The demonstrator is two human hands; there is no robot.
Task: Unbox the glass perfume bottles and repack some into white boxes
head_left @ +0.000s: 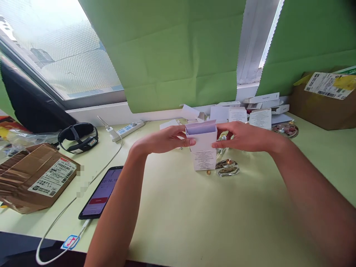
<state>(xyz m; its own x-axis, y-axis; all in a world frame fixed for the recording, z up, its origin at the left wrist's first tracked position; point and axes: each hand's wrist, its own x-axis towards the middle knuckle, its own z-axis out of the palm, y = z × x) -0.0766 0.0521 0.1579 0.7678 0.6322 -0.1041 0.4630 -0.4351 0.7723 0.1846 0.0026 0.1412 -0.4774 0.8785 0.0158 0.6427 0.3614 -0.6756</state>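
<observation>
Here, on the pale green counter [180, 215], far centre, we hold a small white carton [204, 150] upright, top flap open; left hand [167, 139] and right hand [241, 135] pinch its upper sides. Light, thin card, crushable; grip the edges. Glass bottle [227, 167] lies just right.

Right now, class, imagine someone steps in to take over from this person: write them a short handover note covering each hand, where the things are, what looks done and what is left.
Left hand: grips the left side of the small white cardboard box, thumb on its front.
Right hand: grips the right side near the top.
The box stands upright on the pale green table, top flap open.
A small glass bottle with a gold cap lies just right of the box; a tiny gold piece sits at its foot.
Done: box opened.
Left: the bottle is outside the box and the flap is not closed.
</observation>
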